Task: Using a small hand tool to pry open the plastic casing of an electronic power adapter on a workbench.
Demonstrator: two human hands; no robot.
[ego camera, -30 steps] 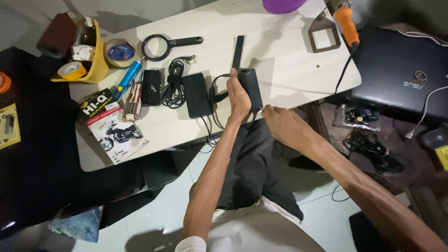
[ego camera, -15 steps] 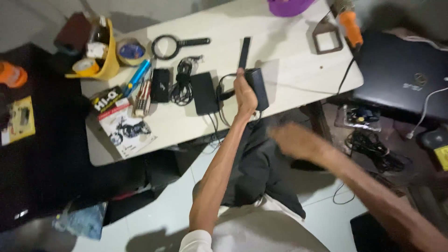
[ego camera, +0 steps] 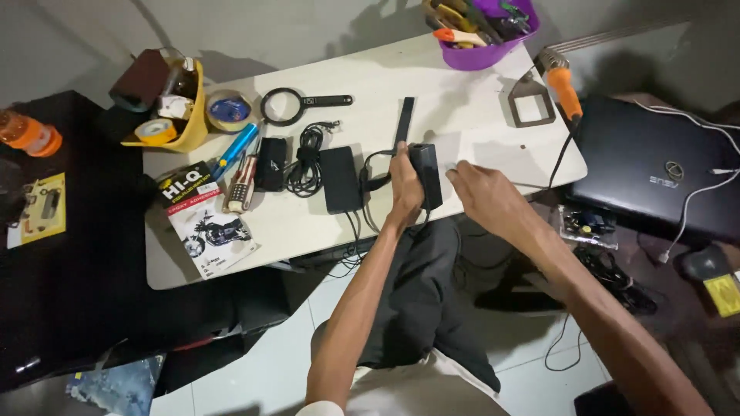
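Left hand (ego camera: pixel 404 187) grasping a black box (ego camera: pixel 426 176) mid-frame on the counter (ego camera: pixel 462 115), right hand (ego camera: pixel 484 194) released, just right of it.

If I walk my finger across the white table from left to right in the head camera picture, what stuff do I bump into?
Yellow holder → blue pen → small black box → coiled black cable → flat black power brick → left hand on a black adapter → right hand → orange-handled tool.
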